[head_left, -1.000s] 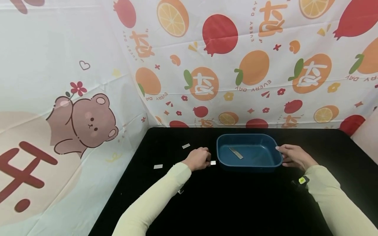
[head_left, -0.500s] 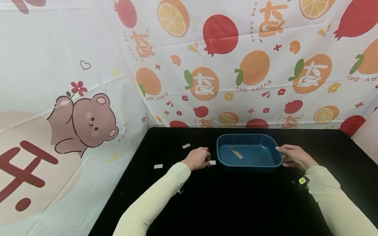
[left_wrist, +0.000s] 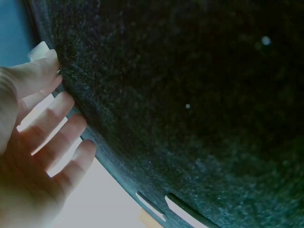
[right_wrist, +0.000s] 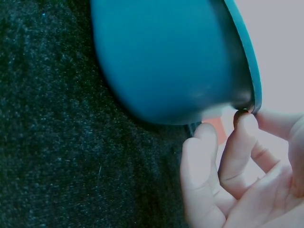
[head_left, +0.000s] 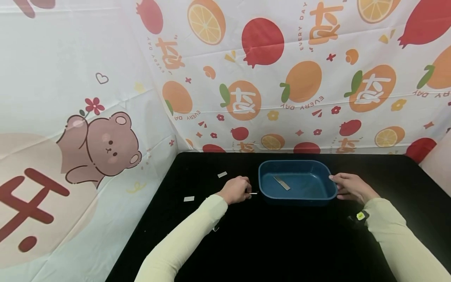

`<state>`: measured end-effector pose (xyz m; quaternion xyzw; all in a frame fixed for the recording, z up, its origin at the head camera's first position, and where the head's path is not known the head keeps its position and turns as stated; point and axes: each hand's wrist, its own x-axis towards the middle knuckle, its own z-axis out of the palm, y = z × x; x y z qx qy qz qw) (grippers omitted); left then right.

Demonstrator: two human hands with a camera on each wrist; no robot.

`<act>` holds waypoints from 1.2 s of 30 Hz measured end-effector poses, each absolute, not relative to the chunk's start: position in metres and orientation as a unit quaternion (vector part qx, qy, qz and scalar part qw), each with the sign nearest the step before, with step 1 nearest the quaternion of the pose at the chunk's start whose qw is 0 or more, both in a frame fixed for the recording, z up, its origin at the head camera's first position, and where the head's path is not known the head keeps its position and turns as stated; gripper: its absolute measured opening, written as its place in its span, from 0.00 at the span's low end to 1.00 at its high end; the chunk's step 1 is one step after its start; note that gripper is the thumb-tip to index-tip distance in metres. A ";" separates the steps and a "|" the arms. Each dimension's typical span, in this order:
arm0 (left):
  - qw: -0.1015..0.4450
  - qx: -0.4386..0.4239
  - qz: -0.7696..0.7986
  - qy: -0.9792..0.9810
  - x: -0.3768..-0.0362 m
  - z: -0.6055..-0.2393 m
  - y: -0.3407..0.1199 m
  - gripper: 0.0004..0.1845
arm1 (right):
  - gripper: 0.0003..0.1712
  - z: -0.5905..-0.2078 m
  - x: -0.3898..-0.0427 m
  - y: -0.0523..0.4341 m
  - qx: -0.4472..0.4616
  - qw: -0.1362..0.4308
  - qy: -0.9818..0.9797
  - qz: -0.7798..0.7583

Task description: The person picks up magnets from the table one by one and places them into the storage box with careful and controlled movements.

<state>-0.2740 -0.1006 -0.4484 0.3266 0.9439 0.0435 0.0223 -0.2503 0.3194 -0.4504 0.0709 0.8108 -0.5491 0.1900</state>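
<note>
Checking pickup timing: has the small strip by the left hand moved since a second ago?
Yes. The strip lay flat on the mat beside the blue tray; now the left hand pinches it, tipped edge-on.

walls: fruit-print cloth | left: bear print | table: black, probably felt
</note>
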 end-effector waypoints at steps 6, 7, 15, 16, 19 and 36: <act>0.016 0.338 0.028 0.940 -0.273 -0.449 -0.102 0.04 | 0.24 -0.451 -0.250 0.319 0.068 0.189 0.811 -0.549; 0.015 0.342 0.027 0.939 -0.272 -0.449 -0.102 0.04 | 0.24 -0.451 -0.249 0.319 0.068 0.188 0.812 -0.549; -0.002 0.365 0.034 0.930 -0.270 -0.442 -0.106 0.04 | 0.24 -0.451 -0.249 0.319 0.071 0.187 0.812 -0.548; -0.002 0.364 0.037 0.931 -0.270 -0.441 -0.107 0.04 | 0.25 -0.451 -0.249 0.319 0.071 0.187 0.812 -0.549; 0.000 0.359 0.045 0.932 -0.270 -0.438 -0.108 0.04 | 0.25 -0.451 -0.250 0.319 0.070 0.188 0.811 -0.550; -0.006 0.349 0.052 0.936 -0.274 -0.435 -0.117 0.05 | 0.24 -0.450 -0.249 0.319 0.072 0.189 0.811 -0.549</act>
